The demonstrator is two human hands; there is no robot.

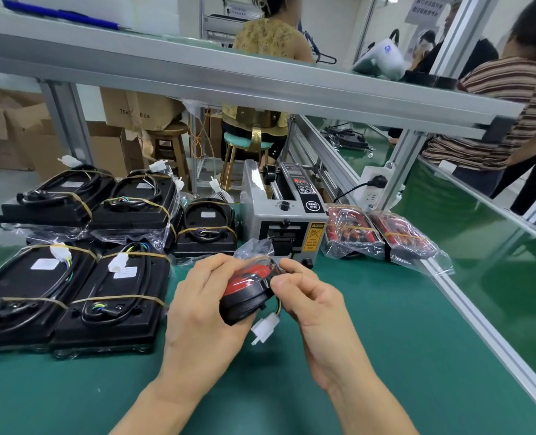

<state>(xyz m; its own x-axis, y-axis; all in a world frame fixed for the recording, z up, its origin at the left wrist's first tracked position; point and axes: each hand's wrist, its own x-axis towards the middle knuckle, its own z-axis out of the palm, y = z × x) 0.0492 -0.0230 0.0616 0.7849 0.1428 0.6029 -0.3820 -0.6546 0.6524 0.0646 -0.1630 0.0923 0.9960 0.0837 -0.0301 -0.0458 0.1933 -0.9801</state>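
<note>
Fingers (216,271) of both hands curl round red tail lamp (247,291).

Left grip (203,309) and right grip (310,299): bare, short nails (280,281).

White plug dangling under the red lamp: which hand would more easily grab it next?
Probably the right hand. The left hand is wrapped round the red lamp and carries it, while the right hand only pinches the lamp's rim, and the white plug hangs just beside its palm.
</note>
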